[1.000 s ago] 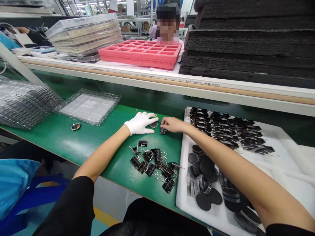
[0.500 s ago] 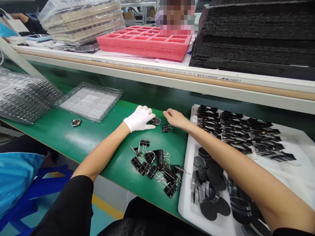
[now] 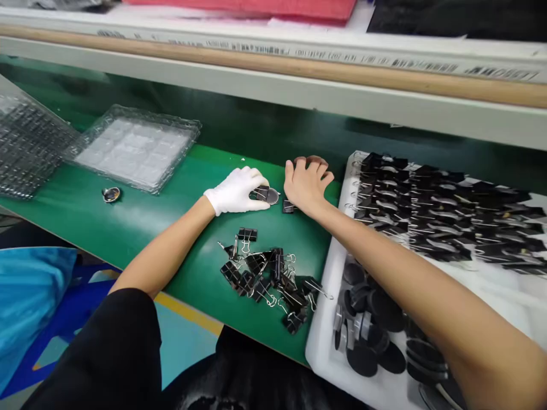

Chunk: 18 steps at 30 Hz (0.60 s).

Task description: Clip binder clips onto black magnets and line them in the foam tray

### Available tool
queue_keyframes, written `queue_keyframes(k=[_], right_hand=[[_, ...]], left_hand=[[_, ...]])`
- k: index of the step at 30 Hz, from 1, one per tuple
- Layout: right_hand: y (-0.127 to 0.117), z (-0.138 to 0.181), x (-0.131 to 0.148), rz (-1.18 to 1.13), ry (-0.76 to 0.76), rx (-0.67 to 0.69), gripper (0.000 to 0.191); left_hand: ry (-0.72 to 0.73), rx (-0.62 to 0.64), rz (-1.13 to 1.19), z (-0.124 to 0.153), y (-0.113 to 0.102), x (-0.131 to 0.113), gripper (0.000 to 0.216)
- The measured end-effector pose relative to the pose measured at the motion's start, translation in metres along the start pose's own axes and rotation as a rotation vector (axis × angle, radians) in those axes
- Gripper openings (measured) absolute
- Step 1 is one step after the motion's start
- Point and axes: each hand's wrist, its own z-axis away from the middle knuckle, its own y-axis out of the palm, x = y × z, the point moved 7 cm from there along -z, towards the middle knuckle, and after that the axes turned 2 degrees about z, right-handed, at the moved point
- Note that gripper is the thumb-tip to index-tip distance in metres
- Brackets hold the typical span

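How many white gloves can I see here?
1: the white glove on the person's left hand, over the green table. The right hand is bare; no second glove shows.

At left, stacked clear trays (image 3: 28, 151) lie beside a single clear tray (image 3: 132, 149). A pale shelf (image 3: 273, 94) spans the far side, bearing red foam (image 3: 256, 8). Blue cloth (image 3: 32, 290) observed near left.

Two hands (image 3: 306, 185), one glove (image 3: 233, 192), one white tray (image 3: 323, 327), at least nine heaped binder clips (image 3: 278, 267)
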Motion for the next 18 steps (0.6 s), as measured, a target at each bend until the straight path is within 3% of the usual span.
queue_keyframes(k=[5,10,18], right_hand=[[0.008,0.000,-0.019,-0.017,0.066,-0.091,0.065],[0.015,-0.002,-0.030,-0.039,0.140,-0.085,0.067],[0.015,-0.003,-0.030,-0.091,0.104,-0.082,0.077]], left_hand=[[0.040,-0.021,0.007,0.001,0.005,-0.009,0.045],[0.066,-0.054,0.003,-0.002,0.010,-0.023,0.049],[0.027,-0.003,-0.014,-0.004,0.015,-0.027,0.055]])
